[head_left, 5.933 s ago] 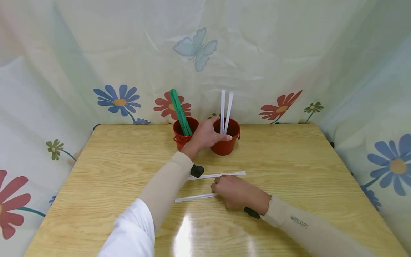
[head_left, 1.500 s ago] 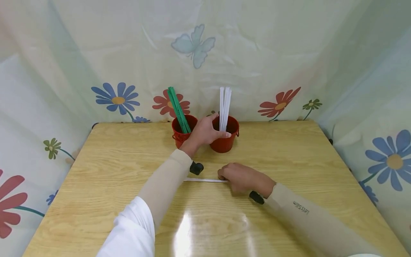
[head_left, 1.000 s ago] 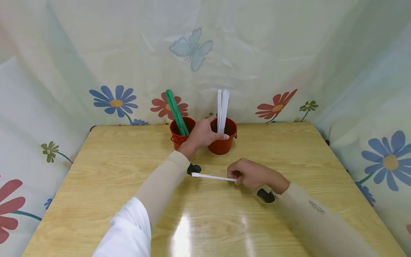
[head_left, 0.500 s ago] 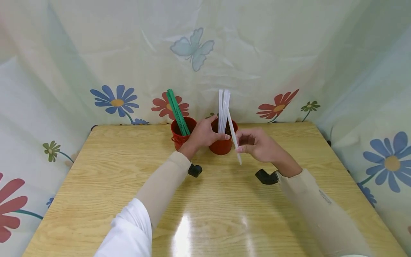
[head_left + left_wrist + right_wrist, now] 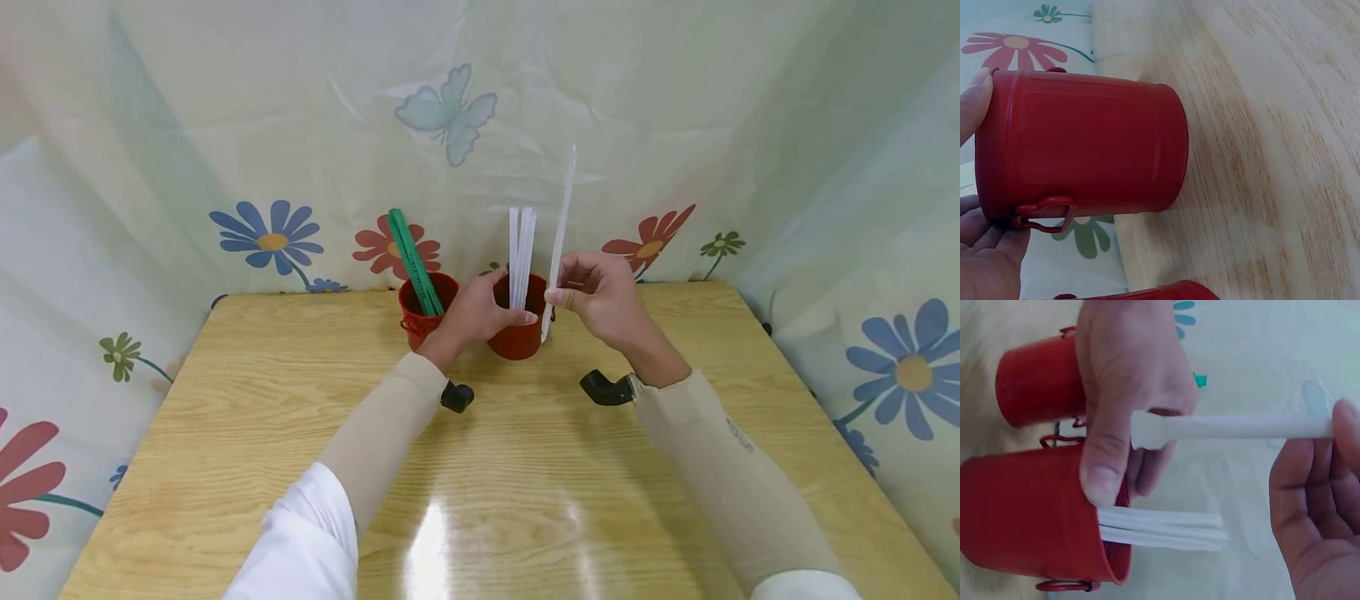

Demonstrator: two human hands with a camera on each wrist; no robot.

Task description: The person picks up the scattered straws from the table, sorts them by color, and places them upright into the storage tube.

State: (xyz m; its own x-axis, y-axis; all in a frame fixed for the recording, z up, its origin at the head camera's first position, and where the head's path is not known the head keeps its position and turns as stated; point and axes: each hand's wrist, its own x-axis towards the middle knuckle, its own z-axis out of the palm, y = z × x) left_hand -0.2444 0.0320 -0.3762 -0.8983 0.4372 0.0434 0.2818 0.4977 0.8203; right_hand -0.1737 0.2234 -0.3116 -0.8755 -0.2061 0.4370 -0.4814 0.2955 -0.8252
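Note:
My left hand (image 5: 480, 310) grips the rim of the right-hand small red bucket (image 5: 517, 342), thumb across its near side. The left wrist view shows the bucket's ribbed wall (image 5: 1091, 144) and wire handle (image 5: 1047, 209). Several white paper-wrapped straws (image 5: 522, 250) stand in it. Between thumb and fingertips, my right hand (image 5: 603, 300) pinches another white wrapped straw (image 5: 564, 200), held nearly upright just right of the bucket. In the right wrist view, that straw's flattened wrapper end (image 5: 1147, 430) overlaps my left hand, near the bucket's mouth.
A second red bucket (image 5: 420, 335) stands to the left, partly behind my left forearm, with green wrapped straws (image 5: 414, 258) leaning in it. Both buckets are near the back edge of the wooden table (image 5: 300, 400). A flowered curtain (image 5: 637, 108) hangs behind.
Two straws lay on the table earlier; the right bucket now holds more white ones. My right hand has lifted a straw off the table, turned it upright and brought it beside the bucket.

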